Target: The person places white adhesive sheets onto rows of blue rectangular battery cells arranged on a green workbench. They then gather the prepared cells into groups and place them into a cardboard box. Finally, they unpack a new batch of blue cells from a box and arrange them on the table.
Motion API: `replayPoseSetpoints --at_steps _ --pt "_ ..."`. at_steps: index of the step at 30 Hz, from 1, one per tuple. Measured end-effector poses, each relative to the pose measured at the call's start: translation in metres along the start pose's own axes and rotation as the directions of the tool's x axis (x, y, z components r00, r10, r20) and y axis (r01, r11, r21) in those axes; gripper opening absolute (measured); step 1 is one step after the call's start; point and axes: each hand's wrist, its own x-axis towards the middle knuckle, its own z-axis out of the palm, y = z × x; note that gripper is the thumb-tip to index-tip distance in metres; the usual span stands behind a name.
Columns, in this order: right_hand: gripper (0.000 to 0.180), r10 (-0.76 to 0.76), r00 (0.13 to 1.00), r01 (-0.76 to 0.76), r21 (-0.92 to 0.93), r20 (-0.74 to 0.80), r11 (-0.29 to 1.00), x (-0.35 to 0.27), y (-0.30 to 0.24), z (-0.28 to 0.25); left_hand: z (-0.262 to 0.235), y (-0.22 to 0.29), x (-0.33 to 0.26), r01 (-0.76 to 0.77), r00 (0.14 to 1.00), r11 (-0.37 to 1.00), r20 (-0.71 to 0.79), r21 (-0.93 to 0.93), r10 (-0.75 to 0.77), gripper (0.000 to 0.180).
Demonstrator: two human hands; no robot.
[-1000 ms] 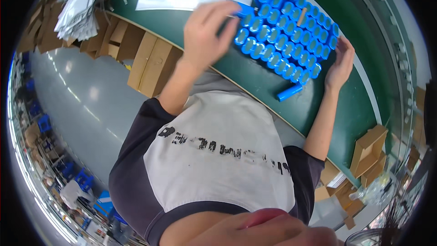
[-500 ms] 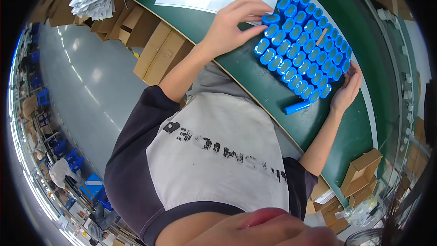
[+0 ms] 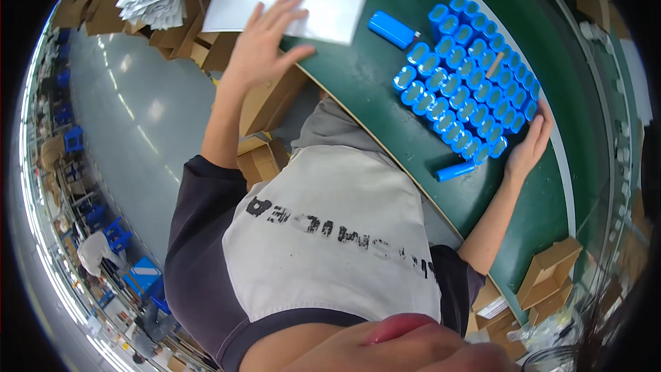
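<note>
The left hand (image 3: 265,45) lies spread and flat, fingers apart, at about eleven o'clock in the view, its fingertips resting on the near edge of a white sheet (image 3: 323,10) on the green table (image 3: 385,131); it grips nothing. The right hand (image 3: 529,148), at about three o'clock, is open too, palm pressed against the far end of a block of blue cylindrical cells (image 3: 465,76) standing upright in tight rows, fingers curled lightly along the block's edge. A single blue cell (image 3: 456,171) lies on its side at the block's six o'clock corner, just beside the right hand's wrist. Another paired blue cell (image 3: 392,29) lies flat at the block's ten o'clock, between the block and the white sheet. Cardboard boxes (image 3: 265,107) sit under the table's edge below the left forearm
</note>
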Motion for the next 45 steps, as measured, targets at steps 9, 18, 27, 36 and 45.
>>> replayPoseSetpoints --at_steps 9,18,27,36,45 --pt "0.065 0.128 0.911 -0.35 0.572 0.392 0.742 0.093 -0.004 -0.003 0.031 0.145 0.039 -0.353 0.92 0.668 -0.372 -0.655 0.122 0.077" --pt "0.039 0.134 0.909 -0.376 0.643 0.394 0.667 0.12 -0.066 0.114 0.079 0.267 0.025 -0.348 0.882 0.935 -0.365 -0.074 0.299 0.056" --pt "0.038 0.235 0.858 -0.488 0.584 0.456 0.649 0.099 -0.117 0.159 0.063 0.197 0.046 -0.195 0.918 0.957 -0.383 -0.213 0.102 0.054" --pt "0.057 0.065 0.667 -0.584 0.467 0.742 0.664 0.235 -0.03 0.291 0.033 0.064 0.082 -0.137 0.921 0.989 -0.374 -0.047 0.11 0.059" --pt "0.053 -0.113 0.91 -0.172 0.611 0.399 0.773 0.227 -0.01 0.285 0.024 0.079 0.06 -0.212 0.968 0.965 -0.17 -0.152 0.186 0.06"
